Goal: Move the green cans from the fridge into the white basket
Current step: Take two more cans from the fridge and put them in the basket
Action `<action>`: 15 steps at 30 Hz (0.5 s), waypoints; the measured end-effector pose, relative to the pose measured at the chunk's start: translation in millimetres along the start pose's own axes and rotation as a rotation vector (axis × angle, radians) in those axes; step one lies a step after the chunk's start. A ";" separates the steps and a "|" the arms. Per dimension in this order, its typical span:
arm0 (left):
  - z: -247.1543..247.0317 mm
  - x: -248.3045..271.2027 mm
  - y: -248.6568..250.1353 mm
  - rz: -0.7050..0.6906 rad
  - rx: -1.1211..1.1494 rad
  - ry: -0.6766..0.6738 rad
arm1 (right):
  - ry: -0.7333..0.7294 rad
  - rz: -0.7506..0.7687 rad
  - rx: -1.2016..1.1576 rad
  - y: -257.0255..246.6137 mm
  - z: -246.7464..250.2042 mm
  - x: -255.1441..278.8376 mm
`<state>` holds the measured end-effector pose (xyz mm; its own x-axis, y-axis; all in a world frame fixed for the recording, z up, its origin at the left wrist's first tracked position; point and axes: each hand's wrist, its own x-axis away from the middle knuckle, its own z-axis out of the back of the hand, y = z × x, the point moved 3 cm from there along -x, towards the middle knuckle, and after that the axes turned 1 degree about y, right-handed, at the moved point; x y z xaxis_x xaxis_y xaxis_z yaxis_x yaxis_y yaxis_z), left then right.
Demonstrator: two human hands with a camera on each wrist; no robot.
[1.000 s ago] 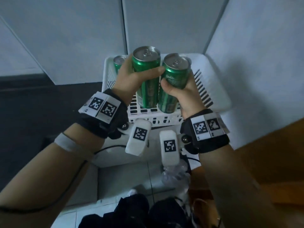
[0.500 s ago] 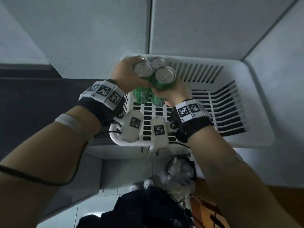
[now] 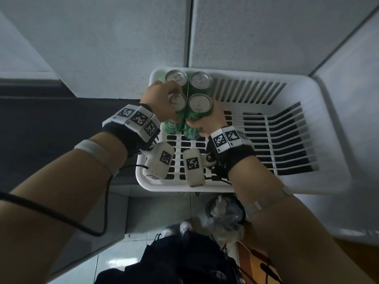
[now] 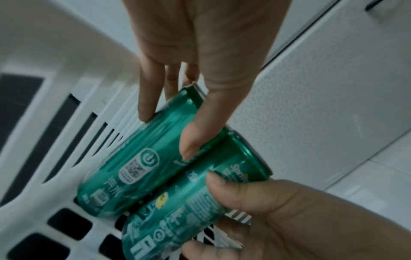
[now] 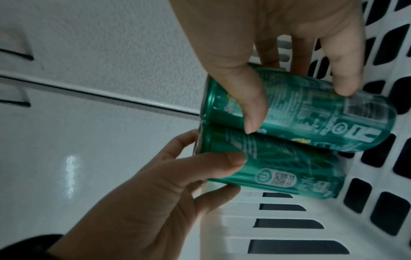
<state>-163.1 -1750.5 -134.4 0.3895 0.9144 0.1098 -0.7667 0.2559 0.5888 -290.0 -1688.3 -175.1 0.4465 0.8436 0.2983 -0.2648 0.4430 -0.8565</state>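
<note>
**Two cans held side by side in the basket's far left corner**

I see my left hand [image 3: 159, 99] wrapped round a green can [image 3: 176, 111], thumb on the near side and fingers on the far side, gripping it just below the rim. My right hand [image 3: 211, 121] grips a second green can [image 3: 198, 111] the same way, thumb across the front and fingers curled behind. Both grips are clamped on their cans. The two cans stand upright and touch each other along their sides; the left wrist view shows them pressed together, with the left-hand can [image 4: 138, 158] next to the slotted wall and the right-hand can [image 4: 189, 207] beside it. The right wrist view shows the same pair from the other side, the can in my right hand [image 5: 311, 112] above the one in my left [image 5: 278, 167].

Both cans are inside the white basket [image 3: 297, 189], low over its perforated floor; I cannot tell whether their bases touch it. Just behind them, in the far left corner, two more green cans stand upright: one at the left [image 3: 176, 77] and one at the right [image 3: 200, 80], touching each other. The basket sits against a pale panelled wall [image 3: 123, 37].
</note>
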 end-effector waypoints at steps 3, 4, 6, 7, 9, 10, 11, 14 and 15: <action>0.8 2.0 -0.6 0.005 0.027 -0.003 | 0.026 -0.008 -0.011 0.8 -2.6 1.5; 1.1 2.7 -0.4 0.007 0.030 -0.012 | 0.037 -0.010 -0.014 -0.8 -1.7 2.0; 1.5 3.7 0.0 0.011 0.036 -0.030 | 0.042 -0.016 -0.029 -0.9 2.3 0.4; 1.4 3.9 -0.1 0.011 0.038 -0.039 | 0.039 -0.015 -0.033 -0.7 4.4 -0.6; 1.7 4.1 -0.1 0.010 0.051 -0.055 | 0.016 -0.013 -0.018 -2.0 7.9 -0.1; 2.1 4.0 -0.3 0.012 0.065 -0.063 | 0.006 -0.011 -0.006 -2.5 8.7 -0.1; 2.8 4.0 -0.2 0.014 0.083 -0.068 | -0.003 -0.014 0.003 -2.3 9.3 -0.3; 4.0 4.2 -0.8 0.027 0.127 -0.074 | 0.004 -0.031 0.002 -1.9 9.4 1.3; 4.1 4.3 -0.8 0.031 0.131 -0.073 | 0.009 -0.037 -0.006 -1.2 9.6 1.7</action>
<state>-158.7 -1748.1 -131.2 0.4064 0.8949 0.1844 -0.7078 0.1806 0.6830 -297.1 -1684.5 -169.6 0.4639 0.8237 0.3260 -0.2425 0.4720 -0.8476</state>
